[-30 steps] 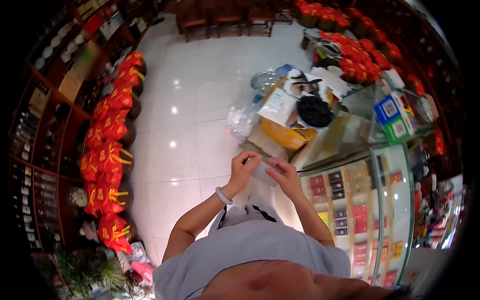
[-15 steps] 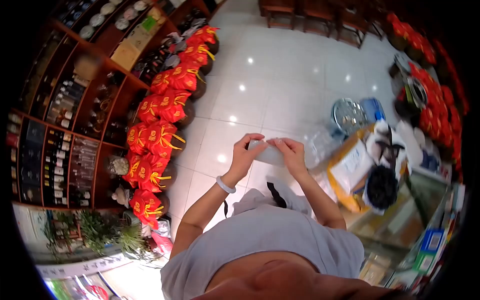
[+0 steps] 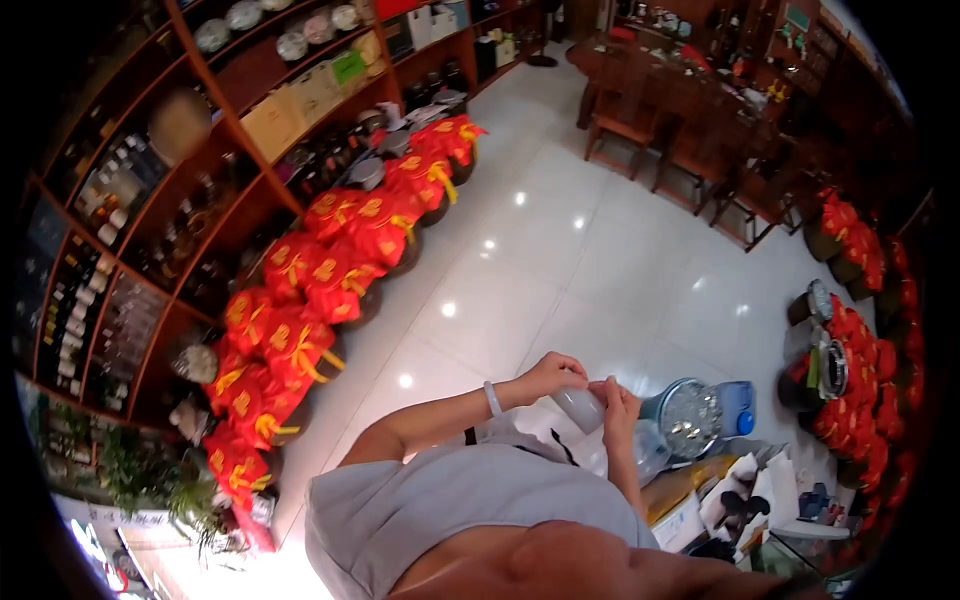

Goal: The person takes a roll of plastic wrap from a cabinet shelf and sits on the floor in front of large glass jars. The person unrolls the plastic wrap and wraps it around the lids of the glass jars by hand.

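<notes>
In the head view, my left hand [image 3: 552, 377], with a pale bangle [image 3: 492, 398] on its wrist, has its fingers closed on one end of a translucent whitish pouch-like piece [image 3: 580, 408]. My right hand [image 3: 620, 402] pinches the other side of the same piece. It hangs below the fingertips, and I cannot make out exactly what it is. Just right of my right hand stands a round basin [image 3: 690, 418] full of shiny clear small items. Clear plastic [image 3: 650, 450] lies between that hand and the basin.
A blue container [image 3: 737, 408] stands beside the basin. Boxes and packaging [image 3: 735, 495] lie at lower right. Rows of jars with red cloth covers [image 3: 330, 270] line the left shelves [image 3: 250, 180]; more red-covered jars [image 3: 850, 370] stand right. Chairs [image 3: 690, 165] and a table are at the back.
The view has turned to the right, bringing the table at the back into sight. Both hands now appear farther right and lower, close to the basin, still holding the translucent piece.
</notes>
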